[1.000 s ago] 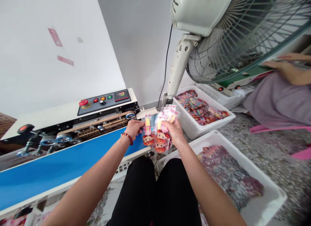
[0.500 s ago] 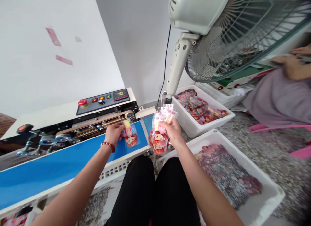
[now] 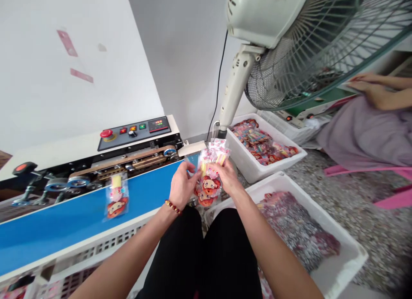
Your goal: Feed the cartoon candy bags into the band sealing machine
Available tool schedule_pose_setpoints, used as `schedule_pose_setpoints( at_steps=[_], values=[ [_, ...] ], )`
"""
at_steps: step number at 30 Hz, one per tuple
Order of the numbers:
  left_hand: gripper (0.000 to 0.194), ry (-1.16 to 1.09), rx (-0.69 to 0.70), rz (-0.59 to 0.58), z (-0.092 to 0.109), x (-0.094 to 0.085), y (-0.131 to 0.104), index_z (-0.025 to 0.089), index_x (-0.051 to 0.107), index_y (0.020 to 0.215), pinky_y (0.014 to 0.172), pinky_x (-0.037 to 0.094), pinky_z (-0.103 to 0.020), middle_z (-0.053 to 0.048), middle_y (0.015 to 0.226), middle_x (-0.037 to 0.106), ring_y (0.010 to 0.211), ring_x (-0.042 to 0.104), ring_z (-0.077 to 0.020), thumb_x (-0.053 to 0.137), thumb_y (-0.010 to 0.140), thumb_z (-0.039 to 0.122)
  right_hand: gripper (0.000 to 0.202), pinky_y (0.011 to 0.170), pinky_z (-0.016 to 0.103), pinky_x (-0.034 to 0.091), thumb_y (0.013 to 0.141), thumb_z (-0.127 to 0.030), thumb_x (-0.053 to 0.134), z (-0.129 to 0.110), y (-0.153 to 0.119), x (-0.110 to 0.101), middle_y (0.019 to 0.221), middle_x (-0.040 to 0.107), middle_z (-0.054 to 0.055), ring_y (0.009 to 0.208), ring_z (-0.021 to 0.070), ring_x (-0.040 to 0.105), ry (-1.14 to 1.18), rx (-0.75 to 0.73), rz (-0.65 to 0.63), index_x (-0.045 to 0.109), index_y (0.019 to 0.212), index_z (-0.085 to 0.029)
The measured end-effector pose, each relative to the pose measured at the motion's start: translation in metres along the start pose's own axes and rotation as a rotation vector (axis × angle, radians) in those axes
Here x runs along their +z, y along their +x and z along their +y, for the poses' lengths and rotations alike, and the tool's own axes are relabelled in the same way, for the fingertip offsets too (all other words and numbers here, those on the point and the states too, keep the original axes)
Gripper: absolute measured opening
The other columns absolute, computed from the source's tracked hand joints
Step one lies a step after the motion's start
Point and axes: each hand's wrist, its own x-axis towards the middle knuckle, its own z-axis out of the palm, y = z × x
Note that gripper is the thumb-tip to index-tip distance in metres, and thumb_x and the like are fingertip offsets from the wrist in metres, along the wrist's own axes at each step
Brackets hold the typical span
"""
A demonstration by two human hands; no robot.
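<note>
My right hand is closed round a stack of clear plastic packets, with its thumb across the front. Each packet shows a red-haired cartoon head, with yellow and pink pieces above it. At the stack's left edge, my left hand has its thumb and fingers bent in on a packet's edge; the fingertips are partly hidden. A single packet lies flat on the blue conveyor belt of a sealing machine, away from both hands. Its upper end is beside the machine's rollers.
The machine's control panel has a red stop button. A white bin of packets stands behind a nearer bin of packaged goods. A large fan hangs over the right side. Another person's arms are at far right.
The single packet left my left hand and moved left along the belt. My left hand came right to the stack in my right hand. The view shifted slightly.
</note>
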Motion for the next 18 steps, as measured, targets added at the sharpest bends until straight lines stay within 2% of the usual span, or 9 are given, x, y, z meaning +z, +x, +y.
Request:
schedule_pose_setpoints(
  at_steps=[6, 13, 15, 18],
  values=[
    [0.013, -0.118, -0.055, -0.184, -0.012, 0.003, 0.013, 0.022, 0.061, 0.073, 0.059, 0.038, -0.025, 0.001, 0.067, 0.062, 0.062, 0.053, -0.0147, 0.071, 0.074, 0.029, 0.043, 0.076, 0.032, 0.054, 0.062, -0.038, 0.077, 0.005, 0.004, -0.007, 0.096, 0.077, -0.001, 0.085, 0.0224, 0.07, -0.054, -0.008, -0.011, 0.068, 0.103, -0.026],
    [0.017, -0.254, -0.066, -0.197, -0.008, 0.001, 0.021, 0.021, 0.055, 0.068, 0.058, 0.037, -0.025, 0.003, 0.061, 0.053, 0.057, 0.048, -0.013, 0.063, 0.079, 0.031, 0.049, 0.077, 0.031, 0.054, 0.062, -0.036, 0.077, 0.008, 0.008, -0.006, 0.101, 0.077, 0.0, 0.084, 0.0211, 0.07, -0.014, -0.023, -0.031, 0.067, 0.108, -0.023],
    [0.012, -0.16, -0.037, -0.141, -0.006, 0.0, 0.019, 0.021, 0.057, 0.074, 0.061, 0.039, -0.026, 0.001, 0.068, 0.058, 0.061, 0.052, -0.014, 0.063, 0.081, 0.028, 0.049, 0.078, 0.031, 0.054, 0.062, -0.035, 0.077, 0.007, 0.008, -0.004, 0.101, 0.077, 0.0, 0.085, 0.0211, 0.07, -0.003, -0.037, -0.024, 0.067, 0.108, -0.023],
    [0.006, 0.062, 0.151, 0.07, -0.002, 0.0, 0.01, 0.022, 0.06, 0.088, 0.071, 0.044, -0.029, -0.003, 0.089, 0.063, 0.071, 0.057, -0.0159, 0.063, 0.085, 0.026, 0.047, 0.078, 0.032, 0.055, 0.062, -0.037, 0.077, 0.007, 0.007, 0.001, 0.1, 0.077, -0.001, 0.087, 0.0221, 0.071, -0.002, -0.045, 0.002, 0.067, 0.108, -0.025]
  ],
)
